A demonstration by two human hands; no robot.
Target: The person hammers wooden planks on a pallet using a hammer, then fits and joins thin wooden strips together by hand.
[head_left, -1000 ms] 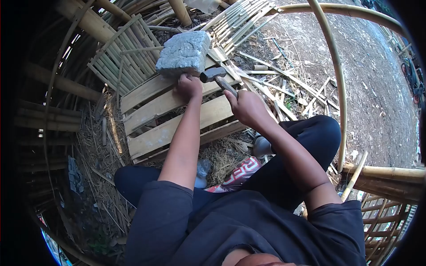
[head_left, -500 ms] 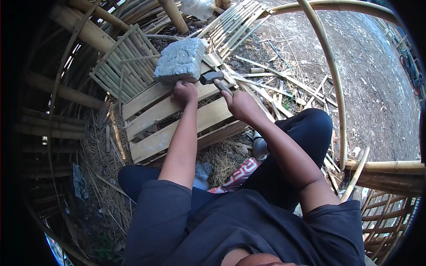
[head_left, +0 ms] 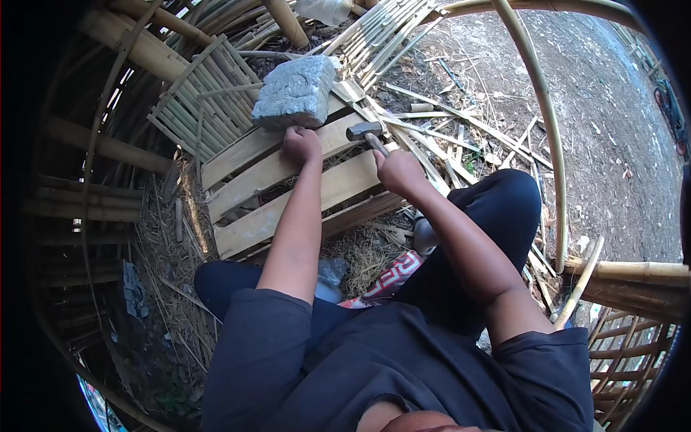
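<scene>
My right hand [head_left: 401, 173] is wrapped round the handle of a hammer [head_left: 364, 131], whose dark metal head is over the slatted wooden pallet [head_left: 277, 217]. My left hand [head_left: 301, 146] is closed, at the near lower edge of a rough grey stone block [head_left: 294, 92]. Anything between its fingers is too small or hidden to make out. The block lies on the far end of the pallet's pale slats. A gap separates the hammer head from my left hand.
A bamboo slat panel [head_left: 209, 97] leans behind the block at left, and another slatted frame [head_left: 385, 39] lies beyond it. Split bamboo strips [head_left: 468, 129] litter the ground at right. A curved bamboo pole [head_left: 545, 115] rises there. A red-and-white printed bag [head_left: 389, 279] lies between my legs.
The hammer head has moved right and slightly down, away from my left hand and the block. My left hand remains closed beside the block.
</scene>
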